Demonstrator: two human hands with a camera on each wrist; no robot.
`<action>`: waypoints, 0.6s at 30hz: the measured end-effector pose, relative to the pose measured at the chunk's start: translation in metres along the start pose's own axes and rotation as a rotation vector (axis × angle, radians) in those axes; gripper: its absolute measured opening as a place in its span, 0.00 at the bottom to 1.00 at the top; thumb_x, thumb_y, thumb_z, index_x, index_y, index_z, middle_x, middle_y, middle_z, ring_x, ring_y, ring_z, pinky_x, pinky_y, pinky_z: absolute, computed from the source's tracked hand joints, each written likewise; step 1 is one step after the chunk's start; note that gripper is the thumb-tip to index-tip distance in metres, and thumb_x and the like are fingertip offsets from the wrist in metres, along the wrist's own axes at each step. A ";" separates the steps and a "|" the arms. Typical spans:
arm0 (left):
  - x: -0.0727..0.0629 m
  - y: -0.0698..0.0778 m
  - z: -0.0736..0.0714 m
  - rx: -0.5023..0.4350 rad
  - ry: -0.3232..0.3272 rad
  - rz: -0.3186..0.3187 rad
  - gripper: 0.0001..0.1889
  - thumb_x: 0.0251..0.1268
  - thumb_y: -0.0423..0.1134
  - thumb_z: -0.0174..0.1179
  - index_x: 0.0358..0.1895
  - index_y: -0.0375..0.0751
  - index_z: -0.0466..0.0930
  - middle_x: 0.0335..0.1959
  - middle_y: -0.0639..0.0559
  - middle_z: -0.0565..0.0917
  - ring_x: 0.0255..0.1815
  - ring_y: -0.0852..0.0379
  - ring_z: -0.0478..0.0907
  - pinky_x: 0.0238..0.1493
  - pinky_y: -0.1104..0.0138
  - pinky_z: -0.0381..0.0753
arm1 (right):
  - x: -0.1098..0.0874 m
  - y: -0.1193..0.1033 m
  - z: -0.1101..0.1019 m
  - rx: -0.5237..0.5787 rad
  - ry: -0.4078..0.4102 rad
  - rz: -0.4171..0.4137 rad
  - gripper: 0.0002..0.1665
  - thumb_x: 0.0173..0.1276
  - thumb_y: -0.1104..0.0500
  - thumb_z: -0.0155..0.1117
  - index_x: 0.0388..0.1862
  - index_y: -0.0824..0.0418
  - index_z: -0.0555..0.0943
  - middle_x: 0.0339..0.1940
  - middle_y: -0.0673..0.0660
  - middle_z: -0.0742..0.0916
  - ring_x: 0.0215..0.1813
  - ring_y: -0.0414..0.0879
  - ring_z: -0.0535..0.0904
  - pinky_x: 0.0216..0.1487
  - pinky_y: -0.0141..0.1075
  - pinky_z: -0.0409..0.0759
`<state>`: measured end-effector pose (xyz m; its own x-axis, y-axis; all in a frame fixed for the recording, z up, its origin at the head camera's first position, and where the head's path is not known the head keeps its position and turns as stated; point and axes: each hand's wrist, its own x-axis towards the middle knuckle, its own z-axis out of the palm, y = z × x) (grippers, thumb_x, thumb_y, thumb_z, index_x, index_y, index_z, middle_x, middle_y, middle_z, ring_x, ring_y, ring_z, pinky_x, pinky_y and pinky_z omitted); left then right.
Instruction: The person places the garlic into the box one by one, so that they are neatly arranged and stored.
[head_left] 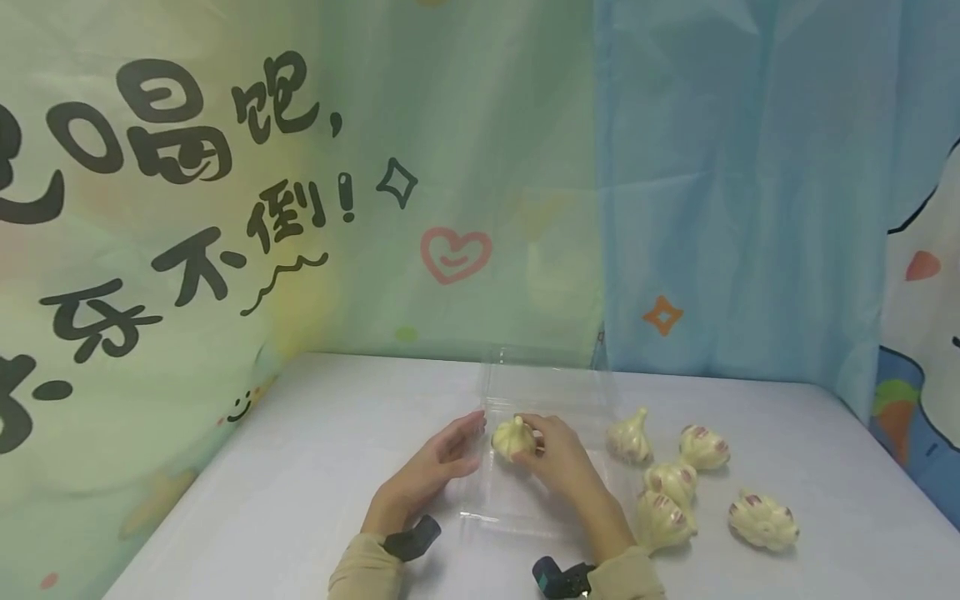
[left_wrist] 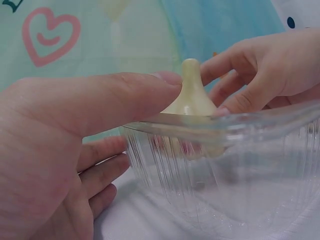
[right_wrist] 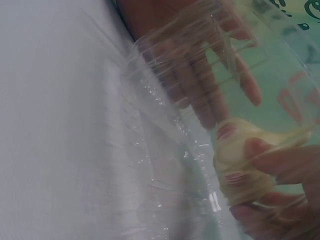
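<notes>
A garlic bulb [head_left: 512,439] with an upright stem is gripped between the thumb and fingers of my right hand [head_left: 564,460]. It is at the left end of a clear plastic box [head_left: 517,523], and its lower part shows through the box wall [left_wrist: 240,165] in the left wrist view. My left hand [head_left: 433,467] is beside the box's left side, fingers fairly straight. Its thumb [left_wrist: 125,95] reaches over the rim near the bulb's stem, while the other fingers stay outside the wall. Whether the thumb touches the bulb, I cannot tell.
Right of the box several more garlic bulbs lie on the white table [head_left: 300,500]: one upright [head_left: 632,439], one behind it [head_left: 703,448], two touching [head_left: 663,521], and one farther right [head_left: 763,522]. The box's clear lid [head_left: 551,383] stands open at the back. Printed curtains [head_left: 487,167] hang behind.
</notes>
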<state>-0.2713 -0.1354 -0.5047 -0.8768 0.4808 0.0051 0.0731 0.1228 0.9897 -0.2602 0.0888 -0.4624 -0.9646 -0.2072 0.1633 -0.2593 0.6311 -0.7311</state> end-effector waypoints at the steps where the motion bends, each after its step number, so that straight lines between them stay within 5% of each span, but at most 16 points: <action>1: 0.000 0.000 0.000 0.001 0.001 -0.004 0.37 0.64 0.42 0.60 0.74 0.56 0.53 0.76 0.56 0.55 0.78 0.54 0.47 0.77 0.55 0.47 | 0.000 0.000 0.000 0.003 -0.001 -0.001 0.32 0.55 0.61 0.71 0.60 0.63 0.75 0.53 0.65 0.80 0.49 0.58 0.82 0.51 0.45 0.83; 18: 0.000 0.000 -0.001 -0.016 -0.019 0.027 0.37 0.65 0.39 0.58 0.75 0.54 0.51 0.76 0.54 0.56 0.78 0.54 0.48 0.77 0.56 0.47 | 0.002 0.005 0.006 -0.043 -0.034 -0.003 0.32 0.55 0.59 0.71 0.60 0.63 0.75 0.51 0.64 0.81 0.48 0.57 0.82 0.52 0.47 0.82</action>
<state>-0.2714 -0.1365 -0.5041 -0.8654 0.5002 0.0295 0.0890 0.0956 0.9914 -0.2629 0.0871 -0.4693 -0.9619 -0.2334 0.1423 -0.2644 0.6622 -0.7011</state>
